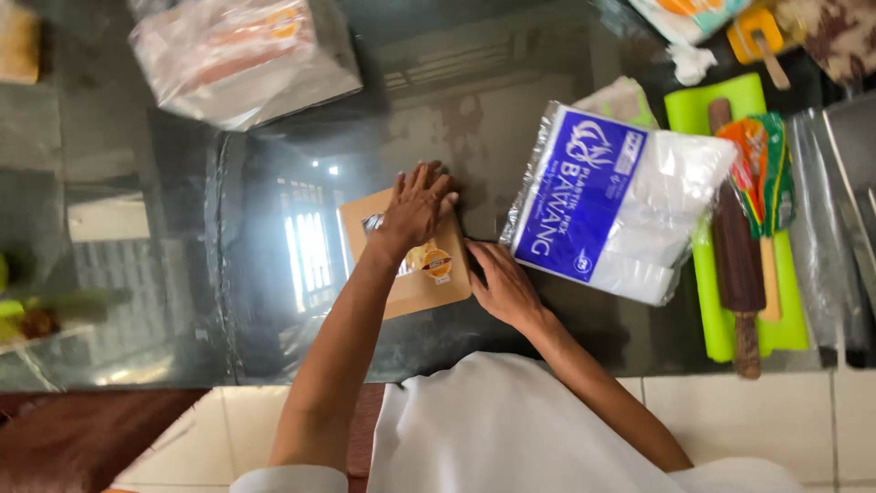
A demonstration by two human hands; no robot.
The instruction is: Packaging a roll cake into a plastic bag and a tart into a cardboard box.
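Observation:
A flat brown cardboard box [429, 285] with a clear window and a round sticker lies on the dark glass table [228, 274]. My left hand [417, 205] rests flat on the box's top, fingers spread. At the box's right edge sits my right hand [500, 283], fingers touching the cardboard side. Neither hand grips anything. Part of the window is hidden under my left wrist.
A pack of clear plastic bags with a blue label [613, 201] lies just right of the box. Beyond it a green mat [730, 228] carries a wooden rolling pin [735, 256] and a snack packet [759, 164]. A wrapped package [242, 55] sits at the far left.

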